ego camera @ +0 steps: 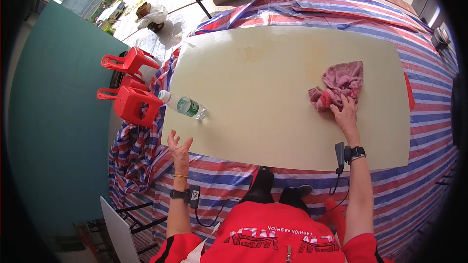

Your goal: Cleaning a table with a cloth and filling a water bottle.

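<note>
My left hand (180, 146) is raised by the near left corner of the pale cream tabletop (256, 117), fingers apart and nothing in them. Just beyond it is a clear plastic water bottle (187, 106) with a white cap and green label, partly filled. Its base points to the right and its cap to the upper left; hand and bottle are apart. On the right part of the tabletop lies a crumpled pink cloth (342, 78). My right hand (345, 115) grips the cloth's near edge between thumb and fingers.
Red plastic stools (137, 106) stand past the table's left edge. Striped plastic sheeting (431, 124) covers the floor around. A teal panel (58, 124) rises at far left, with a white board on a black frame (116, 226) at lower left. Cabled devices (194, 196) are strapped to both wrists.
</note>
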`<move>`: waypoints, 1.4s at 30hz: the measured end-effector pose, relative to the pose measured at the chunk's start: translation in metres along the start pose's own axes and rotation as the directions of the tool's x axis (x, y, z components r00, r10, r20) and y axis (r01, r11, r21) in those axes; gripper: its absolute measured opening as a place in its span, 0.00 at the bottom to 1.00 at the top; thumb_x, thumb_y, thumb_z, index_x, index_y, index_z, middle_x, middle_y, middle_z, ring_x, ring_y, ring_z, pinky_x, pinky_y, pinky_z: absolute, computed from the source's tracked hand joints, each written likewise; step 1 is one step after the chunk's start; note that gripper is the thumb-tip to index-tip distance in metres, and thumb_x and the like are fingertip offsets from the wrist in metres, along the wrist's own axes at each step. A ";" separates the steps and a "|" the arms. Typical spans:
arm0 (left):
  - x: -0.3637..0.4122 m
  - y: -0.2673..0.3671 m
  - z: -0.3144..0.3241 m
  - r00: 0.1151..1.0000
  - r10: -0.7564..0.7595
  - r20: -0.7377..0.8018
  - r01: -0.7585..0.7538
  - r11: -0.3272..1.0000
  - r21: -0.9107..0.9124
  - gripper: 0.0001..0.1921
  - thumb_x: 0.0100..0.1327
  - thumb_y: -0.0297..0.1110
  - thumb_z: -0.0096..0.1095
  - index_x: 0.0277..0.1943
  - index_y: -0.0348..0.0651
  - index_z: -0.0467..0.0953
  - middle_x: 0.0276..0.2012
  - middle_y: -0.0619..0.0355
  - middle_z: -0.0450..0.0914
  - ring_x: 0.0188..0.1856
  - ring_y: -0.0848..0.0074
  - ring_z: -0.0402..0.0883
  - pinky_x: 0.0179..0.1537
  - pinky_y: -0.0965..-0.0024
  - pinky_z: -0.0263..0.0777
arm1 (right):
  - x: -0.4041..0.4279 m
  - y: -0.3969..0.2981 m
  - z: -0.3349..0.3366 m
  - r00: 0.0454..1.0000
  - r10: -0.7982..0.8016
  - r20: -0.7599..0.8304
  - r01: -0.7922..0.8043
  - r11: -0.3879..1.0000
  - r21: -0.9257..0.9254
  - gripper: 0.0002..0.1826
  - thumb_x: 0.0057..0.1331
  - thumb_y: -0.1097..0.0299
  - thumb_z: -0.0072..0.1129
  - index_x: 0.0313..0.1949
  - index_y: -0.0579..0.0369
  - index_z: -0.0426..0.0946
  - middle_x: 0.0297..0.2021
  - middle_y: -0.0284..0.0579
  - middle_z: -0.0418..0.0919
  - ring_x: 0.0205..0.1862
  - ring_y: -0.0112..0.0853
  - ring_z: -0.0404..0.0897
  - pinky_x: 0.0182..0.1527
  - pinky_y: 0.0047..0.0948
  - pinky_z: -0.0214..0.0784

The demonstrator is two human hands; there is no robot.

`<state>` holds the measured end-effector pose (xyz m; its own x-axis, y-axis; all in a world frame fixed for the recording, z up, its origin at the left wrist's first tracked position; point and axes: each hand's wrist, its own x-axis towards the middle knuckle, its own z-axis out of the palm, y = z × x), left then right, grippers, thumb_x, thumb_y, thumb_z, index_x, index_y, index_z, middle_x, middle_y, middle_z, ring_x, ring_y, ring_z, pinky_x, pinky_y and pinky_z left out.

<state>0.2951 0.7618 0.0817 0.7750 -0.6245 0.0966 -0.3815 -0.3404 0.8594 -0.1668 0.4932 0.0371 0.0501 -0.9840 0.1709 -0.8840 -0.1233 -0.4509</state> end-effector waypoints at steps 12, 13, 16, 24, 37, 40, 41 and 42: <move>0.080 0.021 0.046 0.996 -0.018 0.089 0.024 0.997 -0.072 0.43 0.47 0.32 0.75 0.64 0.38 0.56 0.59 0.54 0.65 0.60 0.67 0.66 0.52 0.72 0.66 | -0.016 0.021 -0.012 0.982 0.094 0.167 -0.081 0.993 -0.081 0.20 0.49 0.73 0.56 0.45 0.60 0.70 0.43 0.53 0.69 0.46 0.49 0.71 0.49 0.41 0.65; 0.085 0.015 0.052 0.997 0.023 0.075 -0.005 0.973 -0.231 0.40 0.47 0.30 0.74 0.62 0.38 0.59 0.55 0.55 0.68 0.56 0.69 0.69 0.51 0.73 0.67 | -0.016 0.022 -0.010 0.983 0.087 0.162 -0.075 0.994 -0.082 0.20 0.49 0.74 0.56 0.44 0.60 0.70 0.43 0.53 0.69 0.46 0.49 0.71 0.49 0.41 0.65; 0.103 0.016 0.057 0.997 0.052 0.056 -0.033 0.954 -0.297 0.33 0.47 0.28 0.73 0.56 0.37 0.64 0.47 0.56 0.73 0.49 0.72 0.74 0.48 0.74 0.69 | -0.012 0.021 -0.013 0.978 0.082 0.192 -0.063 0.993 -0.103 0.21 0.49 0.74 0.57 0.46 0.60 0.70 0.45 0.53 0.69 0.47 0.49 0.70 0.50 0.41 0.64; 0.064 0.079 0.083 0.921 0.269 0.280 -0.311 0.943 0.118 0.26 0.41 0.33 0.73 0.44 0.36 0.70 0.36 0.51 0.78 0.38 0.67 0.80 0.41 0.67 0.74 | 0.019 -0.087 -0.056 0.956 -0.126 0.264 0.015 0.922 0.386 0.26 0.54 0.69 0.63 0.53 0.59 0.70 0.35 0.48 0.75 0.32 0.34 0.75 0.37 0.30 0.69; -0.014 0.127 0.168 0.704 0.338 0.625 -0.432 0.902 -0.002 0.30 0.38 0.36 0.72 0.45 0.33 0.68 0.36 0.45 0.74 0.37 0.55 0.77 0.37 0.61 0.72 | 0.017 -0.209 -0.059 0.870 -0.466 0.160 0.256 0.706 0.660 0.13 0.55 0.67 0.65 0.34 0.62 0.74 0.15 0.43 0.68 0.15 0.27 0.65 0.20 0.28 0.57; -0.019 0.125 0.173 0.716 0.332 0.614 -0.340 0.934 -0.108 0.29 0.38 0.35 0.71 0.44 0.32 0.68 0.36 0.45 0.74 0.36 0.56 0.77 0.38 0.61 0.72 | 0.015 -0.196 -0.043 0.875 -0.476 0.085 0.323 0.707 0.629 0.13 0.56 0.66 0.63 0.34 0.62 0.73 0.15 0.45 0.67 0.16 0.27 0.65 0.20 0.28 0.57; -0.021 0.127 0.175 0.709 0.340 0.618 -0.343 0.932 -0.119 0.29 0.38 0.35 0.71 0.44 0.32 0.68 0.36 0.45 0.74 0.36 0.56 0.77 0.38 0.61 0.72 | 0.014 -0.191 -0.044 0.879 -0.469 0.081 0.324 0.714 0.621 0.13 0.56 0.66 0.63 0.34 0.62 0.73 0.15 0.45 0.67 0.16 0.27 0.65 0.20 0.28 0.57; -0.021 0.127 0.177 0.716 0.335 0.612 -0.336 0.934 -0.119 0.28 0.38 0.35 0.71 0.43 0.34 0.68 0.34 0.47 0.74 0.35 0.58 0.77 0.37 0.62 0.72 | 0.014 -0.190 -0.045 0.889 -0.419 0.187 0.215 0.741 0.637 0.12 0.57 0.67 0.62 0.33 0.62 0.73 0.15 0.44 0.67 0.16 0.27 0.65 0.20 0.28 0.57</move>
<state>0.1411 0.6075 0.1005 0.1189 -0.9917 0.0498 -0.5567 -0.0250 0.8304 -0.0194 0.5084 0.1650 0.5017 -0.8469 0.1764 -0.3482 -0.3844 -0.8550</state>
